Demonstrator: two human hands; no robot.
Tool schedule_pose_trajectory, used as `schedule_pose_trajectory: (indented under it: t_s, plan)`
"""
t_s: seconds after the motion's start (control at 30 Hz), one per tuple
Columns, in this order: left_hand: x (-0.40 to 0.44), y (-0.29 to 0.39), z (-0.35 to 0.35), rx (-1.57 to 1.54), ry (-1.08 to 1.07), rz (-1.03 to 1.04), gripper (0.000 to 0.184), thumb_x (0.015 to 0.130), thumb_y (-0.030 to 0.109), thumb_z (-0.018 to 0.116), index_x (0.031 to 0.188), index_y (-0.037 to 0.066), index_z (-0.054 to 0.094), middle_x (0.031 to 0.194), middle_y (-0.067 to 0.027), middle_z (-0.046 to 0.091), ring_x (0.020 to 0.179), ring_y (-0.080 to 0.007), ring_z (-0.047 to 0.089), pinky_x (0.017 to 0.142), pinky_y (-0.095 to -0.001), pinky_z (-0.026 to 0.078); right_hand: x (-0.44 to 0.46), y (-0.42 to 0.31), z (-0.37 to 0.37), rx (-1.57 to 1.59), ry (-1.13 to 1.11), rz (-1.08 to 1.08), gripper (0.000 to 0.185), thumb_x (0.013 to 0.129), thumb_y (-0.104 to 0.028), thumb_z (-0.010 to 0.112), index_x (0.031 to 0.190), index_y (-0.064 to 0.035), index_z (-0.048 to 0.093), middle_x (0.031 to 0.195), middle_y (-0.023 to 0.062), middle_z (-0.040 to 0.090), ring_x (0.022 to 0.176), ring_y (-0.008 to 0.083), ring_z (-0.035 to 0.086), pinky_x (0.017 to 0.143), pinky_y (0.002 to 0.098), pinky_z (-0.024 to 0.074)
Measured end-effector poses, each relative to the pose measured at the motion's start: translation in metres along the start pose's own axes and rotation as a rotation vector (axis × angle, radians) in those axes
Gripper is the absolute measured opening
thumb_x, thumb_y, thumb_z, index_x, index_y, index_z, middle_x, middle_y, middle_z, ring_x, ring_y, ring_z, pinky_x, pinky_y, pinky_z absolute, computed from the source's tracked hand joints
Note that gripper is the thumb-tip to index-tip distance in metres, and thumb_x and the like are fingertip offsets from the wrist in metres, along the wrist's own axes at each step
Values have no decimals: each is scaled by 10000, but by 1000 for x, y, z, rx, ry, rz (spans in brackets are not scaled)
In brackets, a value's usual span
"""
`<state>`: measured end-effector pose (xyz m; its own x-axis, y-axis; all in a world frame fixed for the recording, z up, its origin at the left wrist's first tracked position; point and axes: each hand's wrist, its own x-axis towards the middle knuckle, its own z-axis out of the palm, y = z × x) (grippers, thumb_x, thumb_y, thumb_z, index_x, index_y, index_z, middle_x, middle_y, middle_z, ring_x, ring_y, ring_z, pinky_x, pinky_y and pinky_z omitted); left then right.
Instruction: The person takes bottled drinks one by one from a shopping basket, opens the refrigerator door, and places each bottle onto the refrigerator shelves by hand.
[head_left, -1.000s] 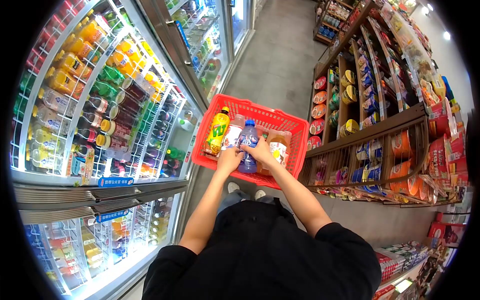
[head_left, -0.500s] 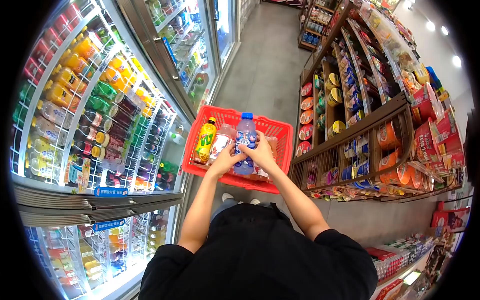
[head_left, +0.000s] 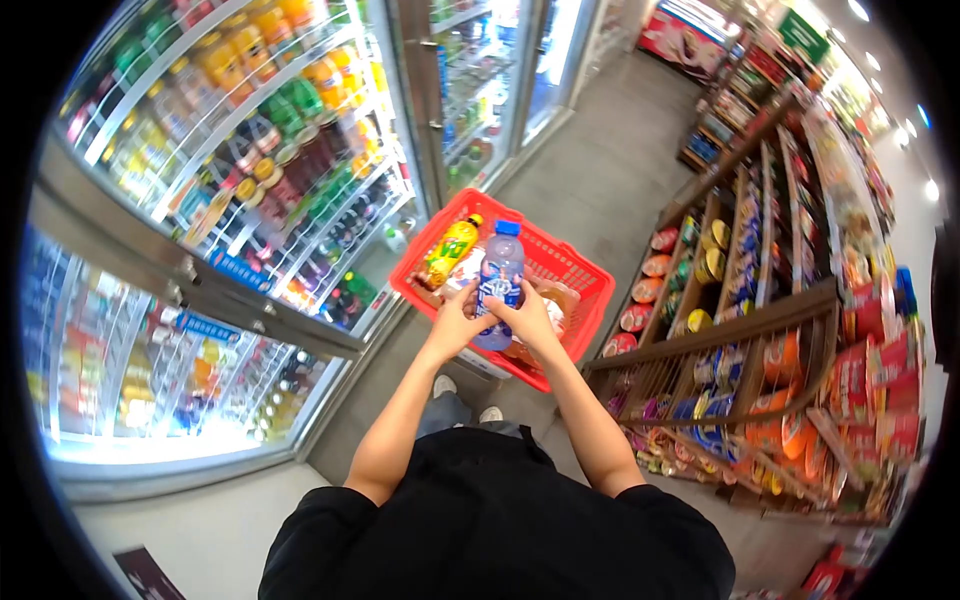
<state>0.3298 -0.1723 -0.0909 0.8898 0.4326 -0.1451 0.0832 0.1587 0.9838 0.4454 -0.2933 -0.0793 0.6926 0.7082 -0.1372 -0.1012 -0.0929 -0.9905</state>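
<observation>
1. Lit drinks coolers (head_left: 130, 232), racked with bottles, flank the shop aisle at ten o'clock from a red basket (head_left: 598, 300).
2. A yellow bottle (head_left: 452, 252) leans inside the basket, at ten o'clock from the blue-capped bottle (head_left: 502, 283).
3. The left hand (head_left: 460, 325) and right hand (head_left: 526, 322) grasp that blue-capped bottle between them above the basket (their fingers partly cover its label), blocking sight of drinks behind.
4. Grey floor (head_left: 600, 130) stretches toward one o'clock.
5. Packed shelves (head_left: 822, 292) stand at three o'clock, bordering the aisle.
</observation>
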Motion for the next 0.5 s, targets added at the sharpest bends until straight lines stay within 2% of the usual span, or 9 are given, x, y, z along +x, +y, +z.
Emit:
schedule_pose_trajectory:
  t_s: [0.1,0.2,0.27,0.33,0.37,0.5]
  plan:
    - [-28,12,-19,9,48,48,811,854,102,779,1508,-32,317,1284,-115,613,1112,-161,606,953,-327,503,-1,-6,24,53,-79,21,620,816,-244,809,1281,53,527,1048,115,687,892,139,665,789,294,552]
    - [-51,10,-50,93,145,52,802,845,155,792,1496,-18,357,1268,-97,618,1068,-151,604,926,-319,507,9,13,58,98,-188,-11,592,815,-240,810,1262,37,540,1053,113,687,894,144,667,789,304,553]
    - [-67,16,-68,96,226,48,812,838,181,799,1492,-19,362,1250,-94,626,1057,-153,606,917,-326,509,12,4,85,11,-258,-38,562,815,-233,808,1241,30,552,1049,103,687,893,148,664,793,313,551]
    - [-81,13,-88,91,318,106,807,838,174,798,1490,-21,363,1243,-103,628,1059,-162,606,915,-339,508,9,-7,116,160,-320,-94,557,806,-241,812,1230,24,568,1043,98,689,897,152,662,803,321,549]
    - [-88,15,-97,75,355,112,803,835,157,799,1489,-17,365,1243,-112,624,1063,-171,607,911,-345,512,19,0,129,53,-350,-107,545,801,-239,812,1224,17,582,1041,95,691,903,149,660,803,314,544]
    - [-117,34,-140,82,542,189,806,821,132,811,1481,-18,374,1216,-112,627,1058,-174,615,900,-336,518,22,-31,192,-15,-485,-158,556,790,-290,817,1200,17,602,1027,110,703,897,150,664,786,308,540]
